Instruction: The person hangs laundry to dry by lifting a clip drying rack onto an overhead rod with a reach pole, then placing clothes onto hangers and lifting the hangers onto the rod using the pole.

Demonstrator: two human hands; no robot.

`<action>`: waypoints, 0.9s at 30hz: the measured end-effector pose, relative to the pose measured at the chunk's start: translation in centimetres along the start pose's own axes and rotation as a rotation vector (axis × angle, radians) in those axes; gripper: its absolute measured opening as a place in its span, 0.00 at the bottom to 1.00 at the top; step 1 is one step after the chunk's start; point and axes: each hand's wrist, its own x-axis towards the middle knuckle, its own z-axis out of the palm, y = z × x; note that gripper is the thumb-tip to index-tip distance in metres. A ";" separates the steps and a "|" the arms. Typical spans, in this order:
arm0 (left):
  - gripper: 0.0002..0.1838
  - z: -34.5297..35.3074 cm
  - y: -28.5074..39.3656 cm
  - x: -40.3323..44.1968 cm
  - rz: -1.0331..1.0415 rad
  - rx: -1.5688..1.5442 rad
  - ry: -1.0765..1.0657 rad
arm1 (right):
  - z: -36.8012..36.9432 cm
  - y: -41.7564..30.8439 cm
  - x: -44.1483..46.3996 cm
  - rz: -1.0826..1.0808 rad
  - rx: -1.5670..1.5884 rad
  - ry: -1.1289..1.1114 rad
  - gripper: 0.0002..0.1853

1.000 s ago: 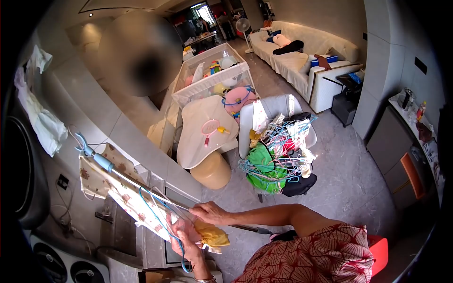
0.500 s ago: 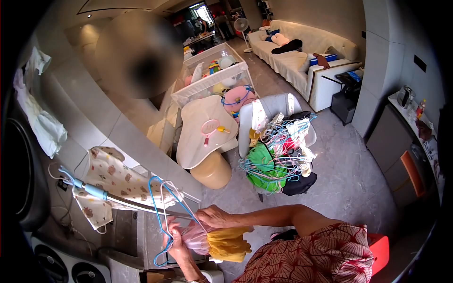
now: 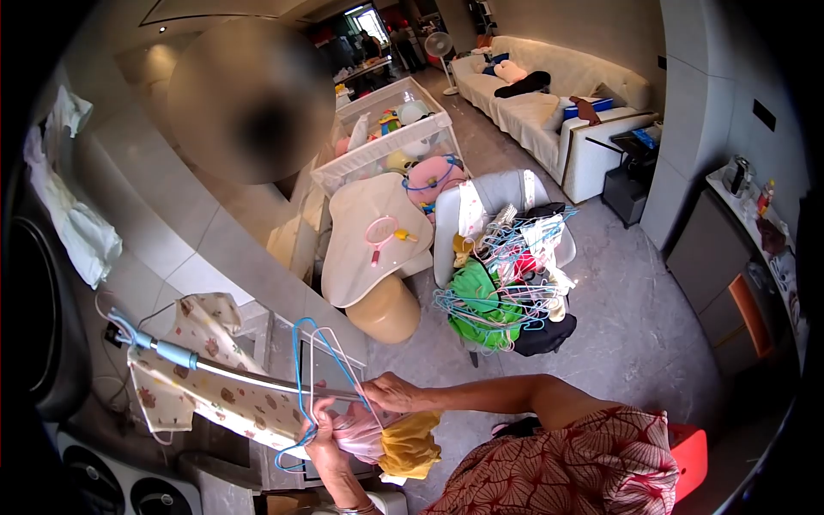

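My right hand (image 3: 390, 393) is closed round the metal pole (image 3: 257, 378), near a pink hanger. Beside the pole, my left hand (image 3: 321, 438) has its fingers bent at the blue hanger (image 3: 302, 369) and the pink cloth (image 3: 359, 433). A yellow cloth (image 3: 412, 445) hangs beside the pink one, below my right hand. Toward the pole's far end, past its light blue sleeve (image 3: 176, 354), is a forked hook tip (image 3: 124, 330). A cream patterned garment (image 3: 215, 403) hangs along the pole on a hanger.
A grey chair (image 3: 446, 232) holds many hangers, a green cloth (image 3: 472, 296) and other clothes. Left of it stands a low table (image 3: 356, 232) with a toy racket. Behind are a playpen (image 3: 386, 142) and a sofa (image 3: 549, 94). Black round burners or speakers (image 3: 90, 468) lie lower left.
The pole's far end has moved down and left, and the patterned garment has swung with it. The blue and pink hangers now stand more upright by my left hand. My right hand has shifted slightly.
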 end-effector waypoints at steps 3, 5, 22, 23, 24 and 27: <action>0.22 -0.5 -0.1 0.7 0.036 -0.035 0.069 | -0.2 0.1 -0.2 0.018 0.086 -0.063 0.16; 0.21 -0.8 0.3 1.2 0.016 -0.053 0.115 | -0.6 0.0 -0.7 -0.114 0.093 0.066 0.16; 0.21 -1.5 4.0 1.8 0.029 -0.026 0.156 | -4.1 5.6 -11.6 0.435 0.103 -0.253 0.19; 0.17 -1.1 4.4 1.6 -0.007 -0.089 0.154 | -4.1 5.7 -11.8 0.433 0.134 -0.283 0.21; 0.14 0.5 5.5 1.2 0.028 0.035 0.260 | -3.9 5.6 -11.6 0.432 0.138 -0.263 0.21; 0.11 0.2 6.0 1.3 -0.031 0.020 0.230 | -2.5 6.2 -11.9 0.306 0.126 -0.068 0.20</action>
